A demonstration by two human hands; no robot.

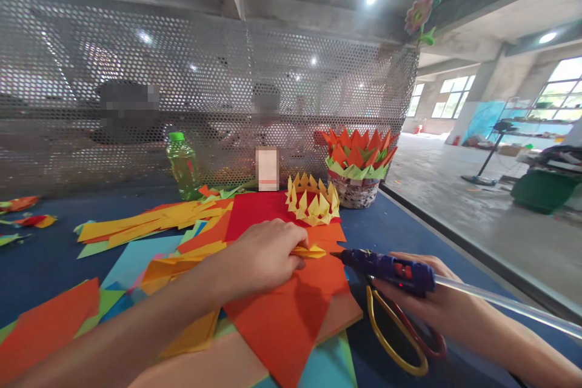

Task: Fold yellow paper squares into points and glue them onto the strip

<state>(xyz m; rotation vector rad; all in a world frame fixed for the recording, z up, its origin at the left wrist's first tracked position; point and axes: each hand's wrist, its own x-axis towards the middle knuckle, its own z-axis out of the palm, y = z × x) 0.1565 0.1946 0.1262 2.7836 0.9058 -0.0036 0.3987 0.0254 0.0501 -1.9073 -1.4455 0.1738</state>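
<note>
We see the small folded yellow-orange paper piece (314, 251) above the orange paper sheets (282, 333), near the middle of the dark blue table (386, 230). Our left hand (275, 254) pinches it between thumb and fingers, its point turned to the right. Our right hand (422, 291) is wrapped around the dark blue glue gun (388, 270), the nozzle just beside that point and a clear rod trailing behind. Below that hand, toward the table's right edge, are the scissors with gold and red loop handles (411, 370).

Farther back, a ring of pointed yellow folded paper (313, 212) stands by the bright red paper sheet (254, 212). At the table's far right corner sits a mottled round pot ringed with orange and green paper points (357, 194); yellow paper strips (154, 221) spread leftward, and a green-capped clear plastic bottle (184, 170) stands near the far edge.

Along that edge rises a perforated grey metal screen (204, 60); through its holes we seem to make out people, blurred. Right of the table, the bare concrete floor (445, 182) runs to bright windows, past a dark green bin (541, 188).
</note>
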